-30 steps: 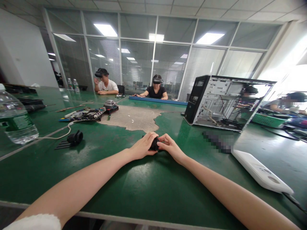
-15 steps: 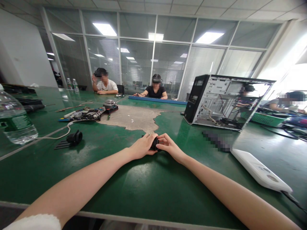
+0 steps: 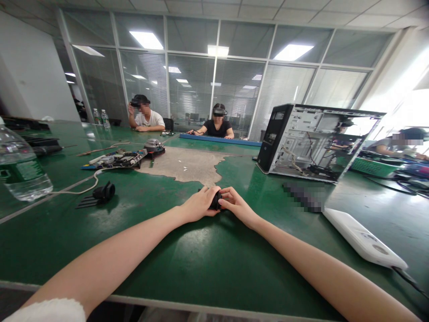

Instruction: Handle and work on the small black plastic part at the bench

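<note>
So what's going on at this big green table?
A person sits at a green table with both arms stretched out, the left hand and right hand closed together around a small black part that rests on the tabletop. To the right stands an open computer case, with a white power strip nearer. To the left lie a circuit board, a black plug on a cable and a water bottle. Other people sit at the far end.

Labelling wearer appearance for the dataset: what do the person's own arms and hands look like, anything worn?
Both forearms are bare, slim and long. Left hand and right hand show no gloves, rings or watch. Only clothing: a white sleeve edge at the left upper arm. No cables or markings.
</note>
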`<move>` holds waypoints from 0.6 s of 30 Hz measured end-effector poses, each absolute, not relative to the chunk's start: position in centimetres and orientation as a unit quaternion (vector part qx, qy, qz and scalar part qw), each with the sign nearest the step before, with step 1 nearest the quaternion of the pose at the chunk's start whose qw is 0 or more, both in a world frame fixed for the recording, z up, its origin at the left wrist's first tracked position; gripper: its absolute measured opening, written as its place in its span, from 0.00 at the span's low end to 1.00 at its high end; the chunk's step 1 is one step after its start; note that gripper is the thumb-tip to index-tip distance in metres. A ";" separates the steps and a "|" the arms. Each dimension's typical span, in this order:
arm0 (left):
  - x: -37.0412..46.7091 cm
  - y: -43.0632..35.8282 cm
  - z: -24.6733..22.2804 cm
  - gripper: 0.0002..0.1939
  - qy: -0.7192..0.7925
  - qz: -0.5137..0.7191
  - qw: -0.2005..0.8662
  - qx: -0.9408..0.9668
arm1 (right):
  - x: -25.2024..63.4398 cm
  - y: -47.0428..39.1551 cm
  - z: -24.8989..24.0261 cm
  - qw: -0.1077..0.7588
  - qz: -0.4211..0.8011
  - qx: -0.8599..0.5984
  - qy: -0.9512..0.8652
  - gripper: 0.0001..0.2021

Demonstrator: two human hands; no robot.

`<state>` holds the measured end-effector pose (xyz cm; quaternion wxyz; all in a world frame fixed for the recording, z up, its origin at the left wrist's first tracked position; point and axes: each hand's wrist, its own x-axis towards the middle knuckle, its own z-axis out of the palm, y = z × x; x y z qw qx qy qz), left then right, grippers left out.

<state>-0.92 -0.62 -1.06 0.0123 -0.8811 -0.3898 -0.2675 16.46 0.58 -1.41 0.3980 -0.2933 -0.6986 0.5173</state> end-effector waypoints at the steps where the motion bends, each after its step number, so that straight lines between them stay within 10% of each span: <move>1: -0.9 -0.6 -1.1 0.32 -0.391 -0.267 0.013 -0.881 | 16.5 0.5 -1.3 0.397 0.519 -0.285 -0.701 0.15; 18: -0.9 -0.5 -1.1 0.32 -0.387 -0.269 0.007 -0.882 | 16.4 0.8 -1.4 0.407 0.523 -0.310 -0.682 0.15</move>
